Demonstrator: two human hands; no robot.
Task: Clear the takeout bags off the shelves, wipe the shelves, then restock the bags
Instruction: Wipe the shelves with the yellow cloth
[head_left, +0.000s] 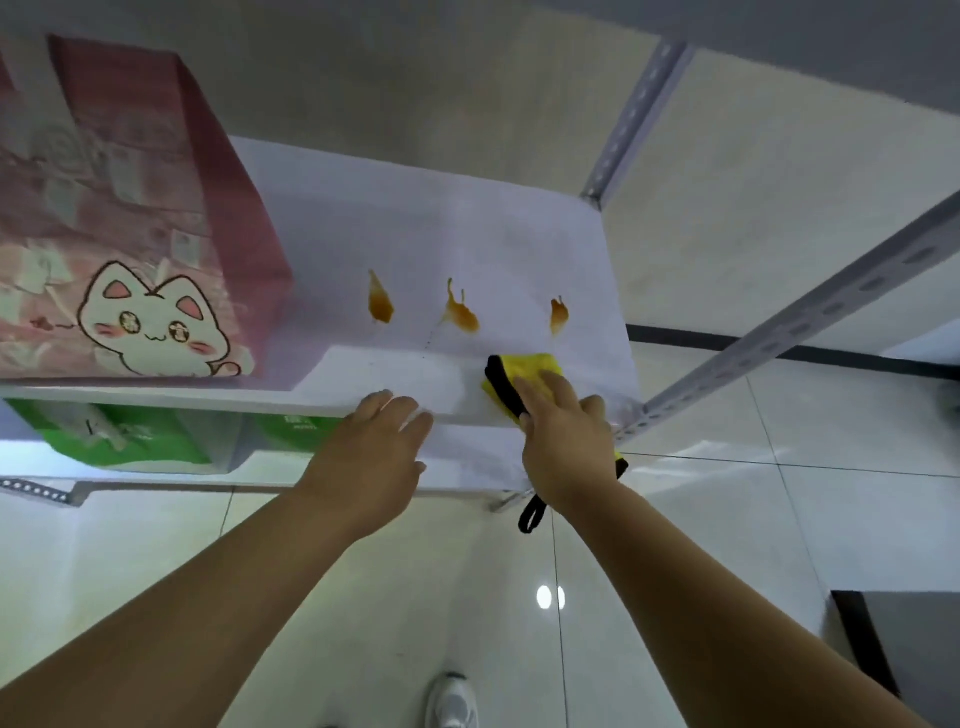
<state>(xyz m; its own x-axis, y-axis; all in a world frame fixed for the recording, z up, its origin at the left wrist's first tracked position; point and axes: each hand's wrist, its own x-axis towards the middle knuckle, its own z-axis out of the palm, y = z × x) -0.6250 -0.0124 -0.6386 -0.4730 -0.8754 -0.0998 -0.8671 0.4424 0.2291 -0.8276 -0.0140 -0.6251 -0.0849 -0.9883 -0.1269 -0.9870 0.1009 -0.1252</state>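
Up close, a white flat shelf board of a rack with grey perforated metal uprights is seen from above, and three orange-brown splashes are spread in a row across it: one towards the left, one in the middle and one towards the right. A yellow cleaning cloth with black edging is pressed onto the front part of the board, just in front of the right-hand splash and apart from it. It is covered by the right hand, whose fingers are laid fairly straight over it with the thumb spread to the side – pressing rather than clenched. The cloth's tail and a black hanging loop are seen below the wrist. The left hand is rested on the front lip of the same board just beside the cloth, its fingers extended and relaxed, with nothing grasped. One tall pink paper takeout bag printed with a white cartoon cat is stood upright at the left end of this shelf, well apart from the splashes. On the shelf beneath, two green takeout bags are partly visible – one at the left and one nearer the middle. Glossy pale floor tiles are seen below, and a white shoe is visible at the bottom edge.
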